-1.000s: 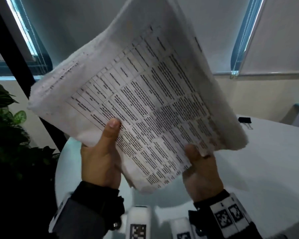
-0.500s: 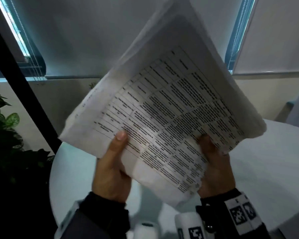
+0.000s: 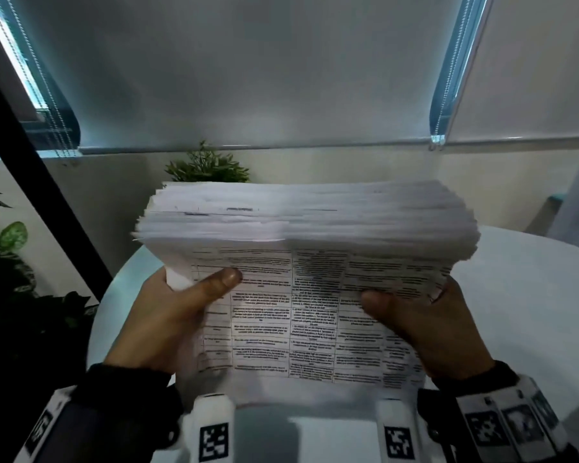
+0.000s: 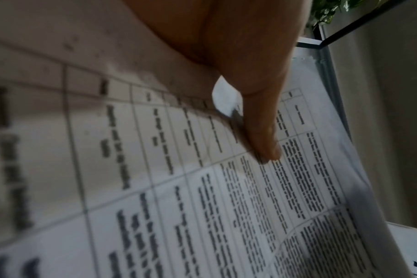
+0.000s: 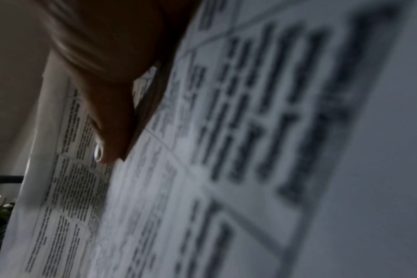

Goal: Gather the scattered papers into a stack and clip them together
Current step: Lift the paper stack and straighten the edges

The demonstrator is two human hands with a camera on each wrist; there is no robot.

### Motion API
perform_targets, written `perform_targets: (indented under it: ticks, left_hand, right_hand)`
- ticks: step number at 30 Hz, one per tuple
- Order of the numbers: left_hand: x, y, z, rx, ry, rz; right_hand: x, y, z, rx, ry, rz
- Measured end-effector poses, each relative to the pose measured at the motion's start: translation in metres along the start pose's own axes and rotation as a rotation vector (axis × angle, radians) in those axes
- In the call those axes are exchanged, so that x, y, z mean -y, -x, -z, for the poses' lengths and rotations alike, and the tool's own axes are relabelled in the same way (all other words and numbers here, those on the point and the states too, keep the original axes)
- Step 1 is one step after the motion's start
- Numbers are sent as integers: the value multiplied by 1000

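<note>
A thick stack of printed papers (image 3: 315, 295) stands upright on its long edge above the round white table (image 3: 515, 312), its top edge fanned and uneven. My left hand (image 3: 168, 315) grips the stack's left side, thumb across the printed table on the front sheet. My right hand (image 3: 425, 325) grips the right side the same way. The left wrist view shows the thumb (image 4: 262, 135) pressed on the papers (image 4: 202, 206). The right wrist view shows the thumb (image 5: 112, 131) on the papers (image 5: 226, 169). No clip is in view.
A small green plant (image 3: 208, 168) stands behind the stack. A larger leafy plant (image 3: 4, 235) and a black slanted post (image 3: 47, 202) are at the left. Closed blinds fill the background.
The stack has been turned from a tilted, corner-up hold to square and upright in front of me. Both hands have shifted to its left and right sides. The binder clip seen earlier is out of view.
</note>
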State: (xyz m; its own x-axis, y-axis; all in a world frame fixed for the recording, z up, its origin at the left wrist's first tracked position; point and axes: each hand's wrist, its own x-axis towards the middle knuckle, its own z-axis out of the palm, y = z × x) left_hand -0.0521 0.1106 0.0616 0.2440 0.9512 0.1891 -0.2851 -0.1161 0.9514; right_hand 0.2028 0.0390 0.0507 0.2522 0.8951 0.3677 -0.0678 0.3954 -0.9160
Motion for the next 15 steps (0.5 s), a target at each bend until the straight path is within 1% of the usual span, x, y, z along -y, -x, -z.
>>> perform_targets:
  ticks: [2, 5, 8, 10, 13, 15]
  left_hand:
    - [-3, 1, 1, -21, 6, -5]
    - [-7, 7, -7, -90, 28, -78]
    - [-5, 11, -16, -120, 78, -121]
    - [-4, 10, -16, -143, 126, -110]
    - [-3, 5, -6, -98, 214, -82]
    - [2, 2, 1, -93, 242, -20]
  right_hand:
    - [5, -3, 0, 10, 36, 29]
    - [10, -9, -1, 13, 73, 55]
    - [14, -12, 0, -10, 109, 121]
    - [14, -12, 2, -34, 187, 158]
    - [15, -6, 6, -4, 357, 89]
    - [15, -1, 9, 8, 420, 93]
